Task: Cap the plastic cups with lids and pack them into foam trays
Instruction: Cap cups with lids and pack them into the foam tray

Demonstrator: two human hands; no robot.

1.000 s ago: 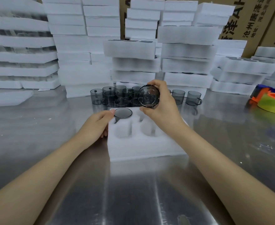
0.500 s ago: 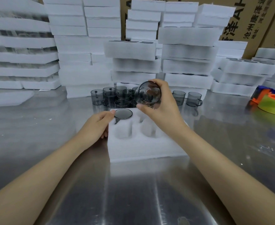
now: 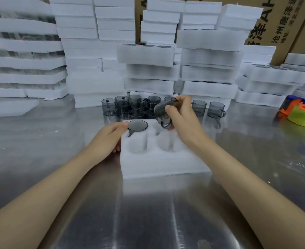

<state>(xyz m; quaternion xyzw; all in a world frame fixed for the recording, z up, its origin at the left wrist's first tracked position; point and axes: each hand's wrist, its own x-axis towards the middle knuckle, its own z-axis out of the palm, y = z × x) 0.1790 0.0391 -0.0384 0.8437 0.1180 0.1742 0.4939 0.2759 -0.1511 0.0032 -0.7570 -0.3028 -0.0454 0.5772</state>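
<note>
A white foam tray (image 3: 158, 162) with round pockets lies on the steel table in front of me. One smoky grey capped cup (image 3: 137, 125) sits in its far-left pocket. My left hand (image 3: 108, 139) rests on the tray's left edge, with fingertips touching that cup's lid. My right hand (image 3: 182, 115) grips another grey cup (image 3: 163, 112), tilted on its side with its handle low, just above the far-middle pocket. Several loose grey cups (image 3: 130, 106) stand in a cluster behind the tray.
Tall stacks of white foam trays (image 3: 209, 56) fill the back of the table, with cardboard boxes (image 3: 281, 20) behind. Two more cups (image 3: 216, 109) stand right of the cluster. A yellow-green and orange tape roll (image 3: 304, 115) lies at the far right.
My right hand has lowered the cup toward the tray and turned it from facing me to lying tilted on its side. My left hand has stayed on the tray.
</note>
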